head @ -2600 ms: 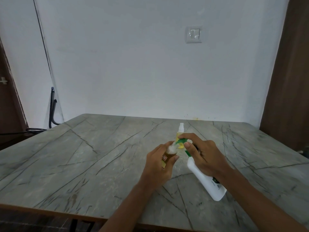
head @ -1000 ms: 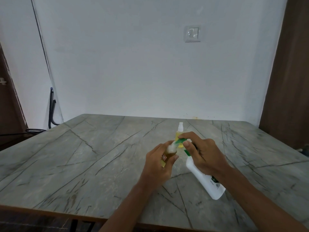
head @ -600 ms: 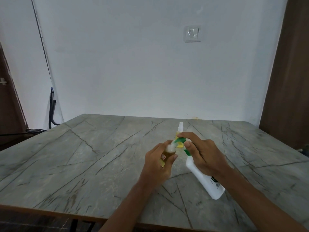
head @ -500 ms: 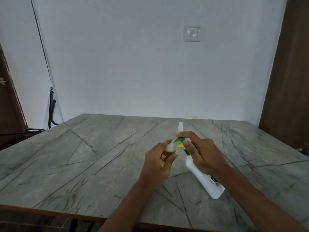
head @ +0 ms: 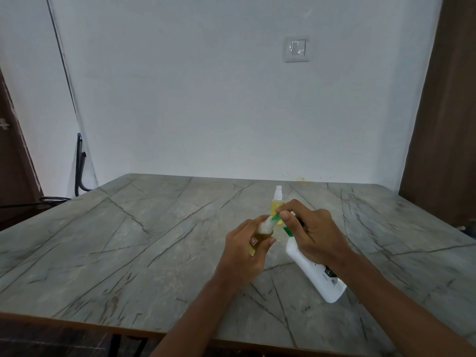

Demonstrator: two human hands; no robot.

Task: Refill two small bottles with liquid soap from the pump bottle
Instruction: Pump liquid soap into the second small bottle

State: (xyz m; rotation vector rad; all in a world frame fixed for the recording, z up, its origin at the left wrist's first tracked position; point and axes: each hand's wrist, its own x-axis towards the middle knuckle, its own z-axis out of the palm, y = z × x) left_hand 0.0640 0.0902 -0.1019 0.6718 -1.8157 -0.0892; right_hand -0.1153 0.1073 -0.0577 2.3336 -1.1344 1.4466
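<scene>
- Little has shifted: pump bottle (head: 313, 274) stays tilted toward 11 o'clock on the worktop (head: 128, 240), right hand (head: 314, 235) fingers curled over its green pump (head: 275, 218).
- Left hand (head: 244, 253) fingers grip a small bottle (head: 260, 237), mouth at the nozzle.
- Second small bottle (head: 277, 202) stands capped at 12 o'clock.
- Likely mid-fill; next needs steady presses, nozzle aligned.

The left hand (head: 244, 253) hides most of the small bottle (head: 260, 237), the right hand (head: 315, 237) the neck of the pump bottle (head: 315, 278)
</scene>
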